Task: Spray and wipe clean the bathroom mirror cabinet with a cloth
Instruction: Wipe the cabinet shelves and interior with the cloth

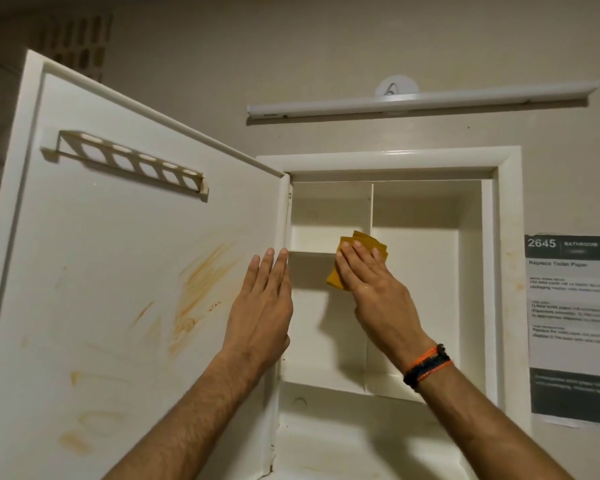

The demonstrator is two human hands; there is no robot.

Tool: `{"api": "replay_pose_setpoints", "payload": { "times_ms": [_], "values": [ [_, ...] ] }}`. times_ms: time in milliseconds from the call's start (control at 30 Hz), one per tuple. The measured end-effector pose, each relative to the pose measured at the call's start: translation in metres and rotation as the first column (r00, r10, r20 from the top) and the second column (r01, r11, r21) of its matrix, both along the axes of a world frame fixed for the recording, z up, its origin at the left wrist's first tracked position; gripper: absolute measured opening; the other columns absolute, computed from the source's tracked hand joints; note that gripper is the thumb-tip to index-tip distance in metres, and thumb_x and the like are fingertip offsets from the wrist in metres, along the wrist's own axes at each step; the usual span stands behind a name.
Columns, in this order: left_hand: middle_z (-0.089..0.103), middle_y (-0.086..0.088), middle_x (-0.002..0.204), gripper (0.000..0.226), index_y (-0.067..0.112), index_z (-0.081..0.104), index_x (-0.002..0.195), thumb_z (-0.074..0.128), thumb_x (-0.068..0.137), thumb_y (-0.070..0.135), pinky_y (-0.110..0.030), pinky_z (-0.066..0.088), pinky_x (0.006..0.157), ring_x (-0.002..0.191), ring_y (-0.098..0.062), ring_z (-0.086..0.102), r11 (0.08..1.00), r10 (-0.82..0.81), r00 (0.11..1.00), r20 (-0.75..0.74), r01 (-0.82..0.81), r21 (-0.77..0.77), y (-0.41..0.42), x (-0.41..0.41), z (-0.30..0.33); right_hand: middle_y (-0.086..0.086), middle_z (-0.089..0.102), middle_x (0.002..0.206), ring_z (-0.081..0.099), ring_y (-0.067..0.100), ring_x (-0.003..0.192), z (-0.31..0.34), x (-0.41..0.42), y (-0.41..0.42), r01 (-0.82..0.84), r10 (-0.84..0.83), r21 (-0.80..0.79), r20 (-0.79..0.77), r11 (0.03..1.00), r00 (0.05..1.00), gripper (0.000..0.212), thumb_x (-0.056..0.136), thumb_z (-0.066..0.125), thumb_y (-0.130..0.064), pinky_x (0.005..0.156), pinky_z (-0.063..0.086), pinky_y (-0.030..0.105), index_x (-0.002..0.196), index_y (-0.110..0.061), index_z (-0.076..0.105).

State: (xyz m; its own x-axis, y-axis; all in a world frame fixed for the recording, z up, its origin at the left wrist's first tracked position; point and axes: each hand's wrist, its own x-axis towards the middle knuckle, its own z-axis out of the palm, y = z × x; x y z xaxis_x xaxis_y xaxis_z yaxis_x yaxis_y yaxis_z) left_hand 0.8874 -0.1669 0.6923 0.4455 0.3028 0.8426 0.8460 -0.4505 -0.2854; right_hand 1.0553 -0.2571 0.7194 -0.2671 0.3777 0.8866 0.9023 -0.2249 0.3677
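The white mirror cabinet [499,271] stands open on the wall, its door [118,271] swung out to the left. The door's inner face carries orange-brown smears. My left hand [262,306] rests flat, fingers straight, on the door's hinge edge. My right hand [368,282] presses a folded yellow cloth [357,241] with straight fingers against the cabinet's inside, at the small shelf and the vertical divider [371,209]. No spray bottle is in view.
A slotted holder rack [132,161] is fixed high on the door's inside. A white tube light [420,102] hangs above the cabinet. A printed notice [574,323] is stuck on the wall at the right. A vent grille [80,43] sits at the top left.
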Motion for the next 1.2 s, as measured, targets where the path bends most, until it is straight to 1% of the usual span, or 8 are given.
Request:
{"api": "replay_pose_setpoints", "payload": {
  "times_ms": [267,400,533,633,767,900,967,1200],
  "values": [
    [-0.020,-0.022,0.158,0.095,-0.004,-0.009,0.151,0.054,0.090,0.032,-0.048,-0.012,0.120,0.146,-0.036,-0.022,1.000,0.011,1.000,-0.020,-0.012,-0.015,-0.002,-0.001,0.001,0.012,0.018,0.161,0.015,0.026,0.150,0.007,-0.011,0.010,0.072,-0.062,-0.128,0.079,0.989,0.995,0.060,0.097,0.039,0.003,0.121,0.004,0.035,0.154,-0.006,0.023],
    [-0.017,-0.022,0.159,0.093,-0.004,-0.004,0.152,0.056,0.087,0.026,-0.049,-0.008,0.120,0.147,-0.036,-0.019,0.999,-0.014,0.999,-0.032,0.013,-0.029,0.000,-0.002,0.000,0.013,0.031,0.156,0.028,0.029,0.145,0.001,-0.001,-0.006,0.039,-0.041,-0.060,-0.023,0.997,0.999,0.064,0.087,0.045,0.014,0.120,0.014,0.038,0.148,-0.004,0.036],
    [-0.014,-0.023,0.159,0.092,-0.004,0.002,0.152,0.056,0.084,0.024,-0.050,-0.008,0.120,0.147,-0.038,-0.017,0.999,-0.039,0.998,-0.059,0.037,-0.030,0.001,-0.004,-0.002,0.002,0.018,0.161,0.013,0.018,0.150,-0.003,0.007,-0.017,-0.023,0.009,-0.098,-0.144,0.995,0.990,0.076,0.086,0.039,0.018,0.123,0.013,0.032,0.153,-0.015,0.028],
    [-0.011,-0.021,0.160,0.088,-0.003,0.007,0.151,0.055,0.082,0.019,-0.051,-0.006,0.120,0.147,-0.038,-0.015,0.991,-0.114,0.992,-0.054,0.110,-0.072,-0.003,0.001,-0.006,0.002,0.033,0.156,0.029,0.016,0.145,-0.001,-0.002,-0.028,-0.259,0.242,-0.013,-0.311,0.966,0.919,0.079,0.080,0.046,0.020,0.118,0.025,0.026,0.150,-0.014,0.037],
    [-0.001,-0.015,0.163,0.074,0.001,0.014,0.152,0.051,0.091,0.019,-0.046,0.000,0.122,0.150,-0.033,-0.004,0.931,-0.325,0.945,-0.038,0.312,-0.189,-0.015,0.015,-0.028,-0.023,0.065,0.118,0.061,-0.002,0.111,-0.019,-0.012,-0.050,-0.490,0.641,0.423,-0.601,0.762,0.478,0.054,0.090,0.045,0.011,0.097,0.049,0.019,0.132,-0.020,0.060],
    [0.003,-0.009,0.163,0.065,0.005,0.019,0.152,0.047,0.098,0.028,-0.038,-0.001,0.122,0.150,-0.027,0.000,0.840,-0.464,0.885,-0.045,0.423,-0.339,-0.024,0.027,-0.049,-0.001,0.069,0.111,0.071,0.022,0.099,-0.042,-0.008,-0.072,-0.432,0.651,0.658,-0.735,0.617,-0.190,0.033,0.101,0.047,-0.006,0.073,0.061,0.032,0.128,-0.018,0.060],
    [0.005,-0.007,0.163,0.064,0.007,0.020,0.152,0.047,0.099,0.030,-0.035,-0.001,0.121,0.151,-0.025,0.000,0.800,-0.502,0.863,-0.046,0.444,-0.403,-0.028,0.034,-0.057,0.005,0.065,0.116,0.071,0.025,0.096,-0.057,0.000,-0.086,-0.375,0.588,0.675,-0.738,0.636,-0.331,0.030,0.100,0.049,-0.008,0.066,0.061,0.033,0.129,-0.015,0.057],
    [0.013,-0.005,0.163,0.067,0.011,0.020,0.153,0.052,0.097,0.029,-0.034,0.003,0.120,0.150,-0.023,0.008,0.723,-0.516,0.855,-0.050,0.403,-0.562,-0.040,0.052,-0.074,0.018,0.066,0.109,0.075,0.028,0.081,-0.106,0.018,-0.124,-0.287,0.406,0.661,-0.687,0.693,-0.602,0.026,0.085,0.068,0.003,0.058,0.059,0.026,0.109,0.005,0.059]
  ]
}}
